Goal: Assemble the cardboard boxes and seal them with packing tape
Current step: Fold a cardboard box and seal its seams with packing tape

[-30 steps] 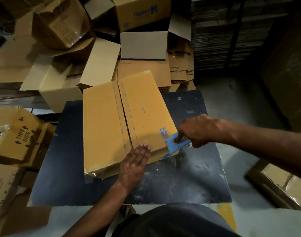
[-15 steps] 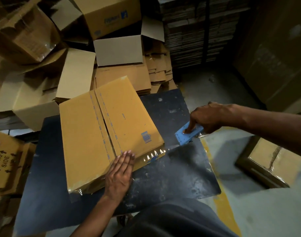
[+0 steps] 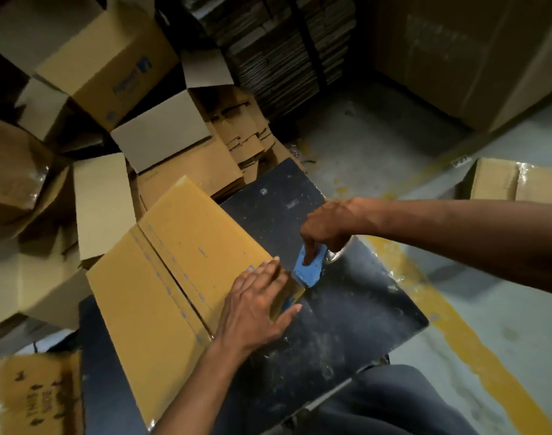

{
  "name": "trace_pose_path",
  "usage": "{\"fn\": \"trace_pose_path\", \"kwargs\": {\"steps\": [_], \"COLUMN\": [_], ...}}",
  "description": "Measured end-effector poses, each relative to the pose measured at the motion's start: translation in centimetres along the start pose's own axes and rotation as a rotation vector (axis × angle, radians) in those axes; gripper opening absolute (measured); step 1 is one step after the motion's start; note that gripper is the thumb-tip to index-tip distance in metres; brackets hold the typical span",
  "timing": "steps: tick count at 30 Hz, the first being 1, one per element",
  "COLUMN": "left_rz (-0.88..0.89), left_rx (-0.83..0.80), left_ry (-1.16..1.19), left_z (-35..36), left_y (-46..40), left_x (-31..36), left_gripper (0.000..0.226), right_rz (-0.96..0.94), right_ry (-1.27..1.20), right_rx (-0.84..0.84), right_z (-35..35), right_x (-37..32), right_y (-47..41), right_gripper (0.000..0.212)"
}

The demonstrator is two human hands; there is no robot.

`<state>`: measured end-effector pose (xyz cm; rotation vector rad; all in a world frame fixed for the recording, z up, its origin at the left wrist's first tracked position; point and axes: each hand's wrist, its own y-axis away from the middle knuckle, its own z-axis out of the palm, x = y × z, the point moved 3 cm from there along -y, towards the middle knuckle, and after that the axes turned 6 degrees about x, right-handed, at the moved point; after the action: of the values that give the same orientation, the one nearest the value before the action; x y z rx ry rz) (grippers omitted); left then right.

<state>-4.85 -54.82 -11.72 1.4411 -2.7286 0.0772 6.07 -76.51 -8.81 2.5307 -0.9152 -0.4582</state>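
A dark, scuffed surface (image 3: pixel 347 312) carries a flat yellow-brown cardboard box (image 3: pixel 174 277) toward nine o'clock. The left hand (image 3: pixel 256 309) lies flat, fingers spread, on its near corner. At three o'clock, the right hand (image 3: pixel 328 227) grips a blue tape dispenser (image 3: pixel 311 271) touching that corner.

The left hand (image 3: pixel 256 304) lies flat, fingers straight and spread, forearm reaching from near. The right hand (image 3: pixel 326 229) curls, index finger pointing down.

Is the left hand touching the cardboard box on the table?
Touching. The head view shows the left hand lying flat, fingers straight, on the near right corner of the cardboard box, with no gap between palm and cardboard.
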Motion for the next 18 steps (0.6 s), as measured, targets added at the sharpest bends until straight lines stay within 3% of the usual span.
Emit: {"fn": "trace_pose_path", "kwargs": {"steps": [4,12,15,18], "left_rz": [0.093,0.212,0.227,0.219], "left_rx": [-0.213,-0.16,-0.191,-0.28], "left_ry": [-0.077,-0.087,-0.103,-0.136], "left_z": [0.8,1.7,1.8,1.8], "left_y": [-3.7,-5.8,-6.3,-7.2], "left_x": [-0.6,-1.8,-1.8,-1.4], "left_gripper": [0.095,0.083,0.083,0.09], "right_rz": [0.044,0.203,0.218,0.204], "right_ry": [-0.044,0.036,-0.159,-0.402], "right_rx": [0.008,-0.015,-0.075,-0.042], "right_z": [0.5,3.6,6.1,7.8], "right_x": [0.2,1.9,4.1,5.9], "right_y": [-1.0,-1.5,-0.5,0.3], "right_gripper": [0.039,0.049,0.041,0.053]}}
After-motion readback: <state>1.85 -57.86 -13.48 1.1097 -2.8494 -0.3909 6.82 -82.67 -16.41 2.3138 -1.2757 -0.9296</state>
